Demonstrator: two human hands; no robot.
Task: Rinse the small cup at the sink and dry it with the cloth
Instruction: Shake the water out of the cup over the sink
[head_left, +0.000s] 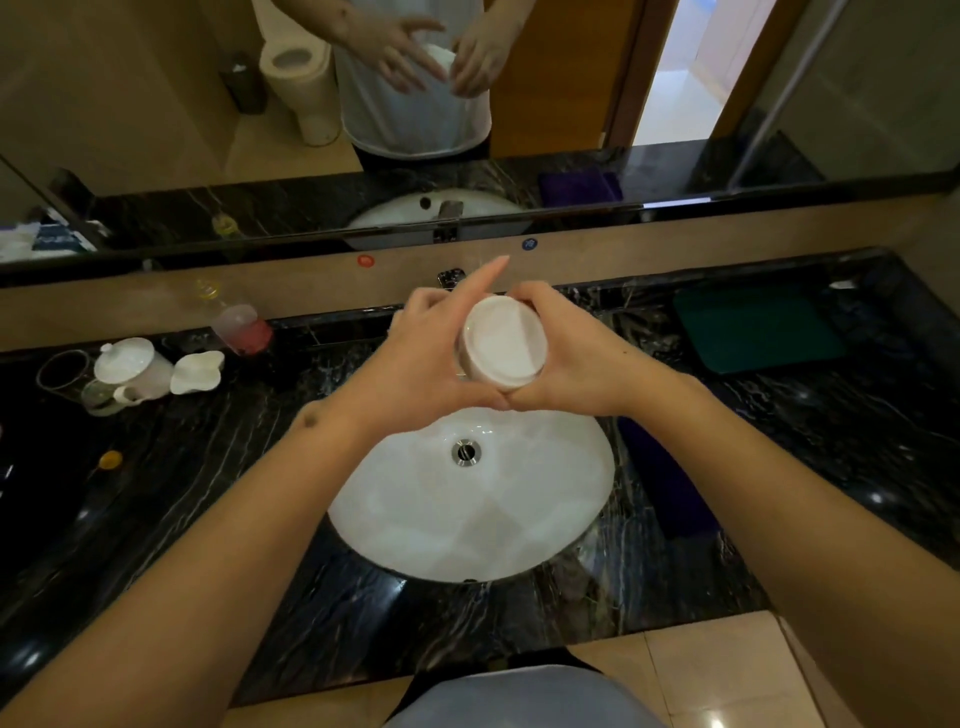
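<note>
A small white cup (503, 344) is held above the back of the white sink (545, 519), tipped so its round base faces me. My right hand (566, 358) wraps its right side. My left hand (426, 358) cups its left side, with the index finger stretched up toward the tap (450, 276). The heels of both hands touch below the cup. No water stream is visible. A dark purple cloth (665, 488) lies on the counter just right of the sink, partly under my right forearm.
A dark green cloth (758, 327) lies far right on the black marble counter (208, 493). At left stand a white lidded teapot (135, 366), a white dish (197, 371), a glass (65, 369) and a bottle of pink liquid (244, 325). A mirror runs behind.
</note>
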